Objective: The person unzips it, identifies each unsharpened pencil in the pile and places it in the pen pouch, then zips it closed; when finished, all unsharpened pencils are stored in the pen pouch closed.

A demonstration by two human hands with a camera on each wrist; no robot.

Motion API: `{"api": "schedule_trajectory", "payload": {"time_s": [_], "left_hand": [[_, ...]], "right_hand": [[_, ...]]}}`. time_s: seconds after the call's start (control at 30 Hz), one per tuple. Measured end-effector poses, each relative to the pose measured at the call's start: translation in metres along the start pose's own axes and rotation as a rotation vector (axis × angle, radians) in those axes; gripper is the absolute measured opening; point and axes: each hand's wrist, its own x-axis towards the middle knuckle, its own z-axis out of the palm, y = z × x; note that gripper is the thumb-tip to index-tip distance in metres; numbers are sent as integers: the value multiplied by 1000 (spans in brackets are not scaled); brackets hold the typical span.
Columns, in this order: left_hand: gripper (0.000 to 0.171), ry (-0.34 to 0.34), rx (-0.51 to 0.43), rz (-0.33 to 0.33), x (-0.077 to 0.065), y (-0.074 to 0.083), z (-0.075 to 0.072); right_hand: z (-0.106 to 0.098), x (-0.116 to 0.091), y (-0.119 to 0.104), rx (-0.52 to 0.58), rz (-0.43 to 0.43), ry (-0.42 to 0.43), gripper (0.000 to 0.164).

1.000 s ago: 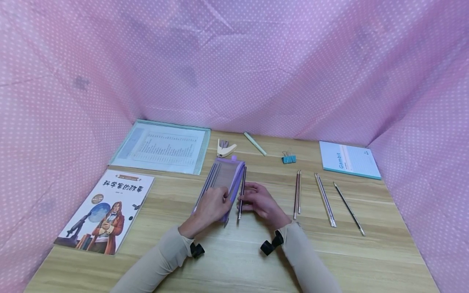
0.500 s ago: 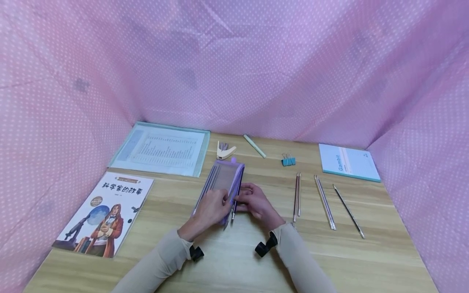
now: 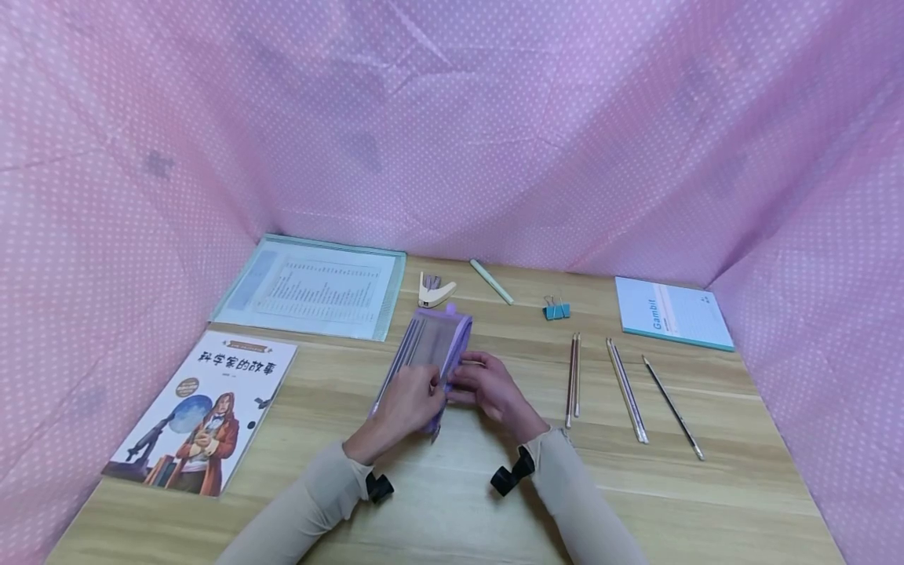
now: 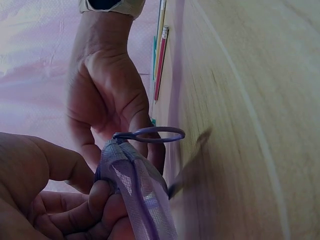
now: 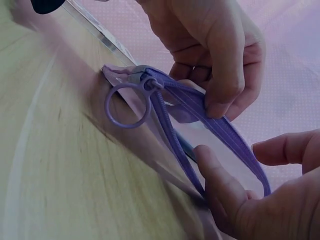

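Observation:
A purple mesh zip pencil case (image 3: 434, 337) lies on the table with several pencils (image 3: 407, 345) inside, along its left side. My left hand (image 3: 408, 399) pinches the edge of its unzipped mouth, seen from above in the right wrist view. A ring-shaped zip pull (image 5: 127, 106) hangs at the near end. At the mouth's right side is my right hand (image 3: 490, 392); its fingers reach the opening, with no pencil seen between them. One fingertip (image 5: 202, 154) lies inside the parted zip, near a dark strip within, and another finger stays apart from the rim.
To the right lie two pairs of pencils, one reddish-brown (image 3: 572, 380) and one darker (image 3: 625, 390), and a single pencil (image 3: 672, 406). Behind are a staple remover (image 3: 438, 294), a pale green pen (image 3: 490, 281), and a binder clip (image 3: 556, 310). A book (image 3: 205, 412), document folder (image 3: 311, 286) and notebook (image 3: 674, 310) flank them.
My right hand has moved left to the pencil case. The dark pencils it held beside the case have gone into the mouth and out of sight. My left hand keeps its place.

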Motion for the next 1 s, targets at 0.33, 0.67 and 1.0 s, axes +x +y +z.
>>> {"api": "schedule_trajectory", "payload": {"time_s": [0.33, 0.67, 1.0], "left_hand": [[10, -7, -12, -7, -1, 2, 0], [15, 4, 6, 8, -1, 1, 0], [13, 13, -8, 24, -2, 0, 1]], "right_hand": [[-4, -7, -7, -10, -9, -18, 53], [-15, -15, -13, -4, -30, 7, 57], [-26, -18, -19, -23, -29, 10, 57]]}}
